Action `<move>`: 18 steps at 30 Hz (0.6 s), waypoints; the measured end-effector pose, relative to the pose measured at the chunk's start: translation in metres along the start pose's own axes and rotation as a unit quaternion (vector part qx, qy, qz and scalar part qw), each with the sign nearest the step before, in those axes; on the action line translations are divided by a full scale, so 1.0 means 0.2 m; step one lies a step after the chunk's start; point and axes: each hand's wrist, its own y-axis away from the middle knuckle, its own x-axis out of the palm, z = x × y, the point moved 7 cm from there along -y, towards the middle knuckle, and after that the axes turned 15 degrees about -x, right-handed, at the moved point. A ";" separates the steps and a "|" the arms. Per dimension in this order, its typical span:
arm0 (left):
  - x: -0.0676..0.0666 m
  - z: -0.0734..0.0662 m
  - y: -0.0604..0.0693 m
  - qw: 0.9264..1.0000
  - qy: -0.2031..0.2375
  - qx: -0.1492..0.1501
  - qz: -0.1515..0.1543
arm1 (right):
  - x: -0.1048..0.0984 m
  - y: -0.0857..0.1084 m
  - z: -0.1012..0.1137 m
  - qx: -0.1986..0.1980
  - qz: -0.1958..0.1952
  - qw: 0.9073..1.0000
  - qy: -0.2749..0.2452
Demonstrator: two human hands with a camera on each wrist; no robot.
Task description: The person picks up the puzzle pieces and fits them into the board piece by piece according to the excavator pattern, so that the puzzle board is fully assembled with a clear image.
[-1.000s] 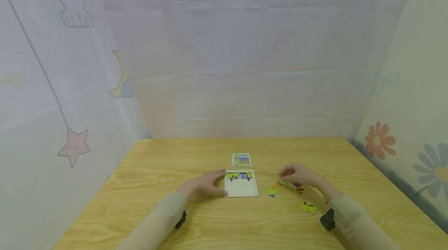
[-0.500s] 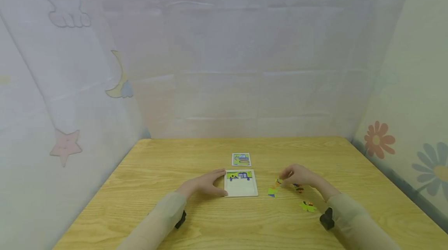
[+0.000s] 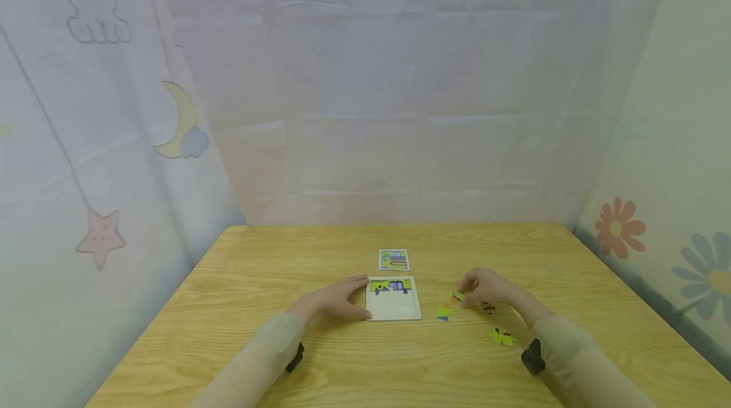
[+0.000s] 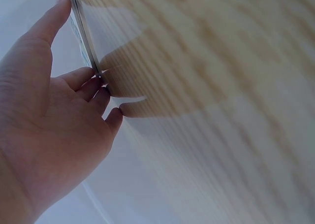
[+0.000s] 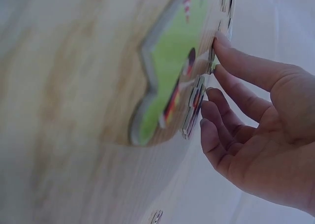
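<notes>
A white-framed puzzle tray point(image 3: 394, 309) has a joined green and purple strip along its top. At its left side rests my left hand point(image 3: 331, 300), fingers at the back corner and thumb at the front corner; the left wrist view shows the hand point(image 4: 54, 111) against the tray edge. My right hand point(image 3: 488, 287) is right of the tray, thumb and index finger pinching a small green piece point(image 3: 457, 297) at table level. In the right wrist view the other fingers of the hand point(image 5: 270, 120) curl beside a dark-patterned piece point(image 5: 193, 106).
Behind the tray lies a small picture card point(image 3: 394, 260). Loose pieces on the wooden table point(image 3: 274, 262) include a green and blue one point(image 3: 444, 313), a red and dark one point(image 3: 488, 308) and a larger green one point(image 3: 502, 337). Printed cloth walls surround the table.
My right hand has shifted slightly to the right and its thumb and index finger are closer to the table beside the small green piece. My left hand has stayed at the tray.
</notes>
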 end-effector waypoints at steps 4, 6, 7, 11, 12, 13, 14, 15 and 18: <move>-0.01 -0.01 0.01 1.000 0.000 -0.002 0.000 | 0.00 -0.01 0.00 0.000 0.001 1.000 0.016; -0.01 -0.01 0.02 1.000 0.001 -0.003 0.000 | -0.01 -0.01 0.00 0.003 -0.001 1.000 0.019; -0.01 -0.01 0.02 1.000 0.002 -0.002 0.000 | -0.01 -0.01 0.00 0.004 -0.002 1.000 0.020; -0.01 -0.01 0.02 1.000 0.003 -0.001 0.001 | -0.01 -0.02 -0.01 0.010 -0.009 1.000 0.010; -0.01 -0.01 0.02 1.000 0.002 0.000 0.001 | -0.01 -0.02 -0.01 0.009 -0.011 1.000 0.007; -0.01 -0.01 0.02 1.000 0.002 0.001 0.001 | -0.02 -0.02 -0.02 0.008 -0.013 1.000 0.004; 0.00 -0.01 0.02 1.000 0.002 0.000 0.002 | -0.02 -0.02 -0.02 0.006 -0.016 1.000 0.003; 0.00 -0.01 0.02 1.000 0.000 0.002 0.001 | -0.02 -0.02 -0.02 0.005 -0.019 1.000 0.002; 0.00 -0.01 0.01 1.000 -0.004 0.006 -0.001 | -0.04 -0.02 -0.02 -0.002 -0.026 1.000 0.007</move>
